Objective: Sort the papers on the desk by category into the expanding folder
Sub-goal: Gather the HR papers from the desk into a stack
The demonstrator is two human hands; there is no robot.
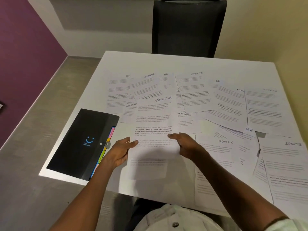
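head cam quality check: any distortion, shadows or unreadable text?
Head view: wide-angle bowing bends the desk edges; both hands cast a soft shadow on the sheets below the held SPORTS sheet; handwritten headings read clearly, printed body text is mostly too soft to read; the black folder shows no harsh glare.

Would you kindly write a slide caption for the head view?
Both hands lift a SPORTS sheet beside the closed black folder on a paper-strewn desk.

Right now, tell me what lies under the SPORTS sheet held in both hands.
Under the SPORTS sheet, another printed sheet shows at its near edge, and more papers poke out beyond. Their headings and anything beneath its middle are covered.
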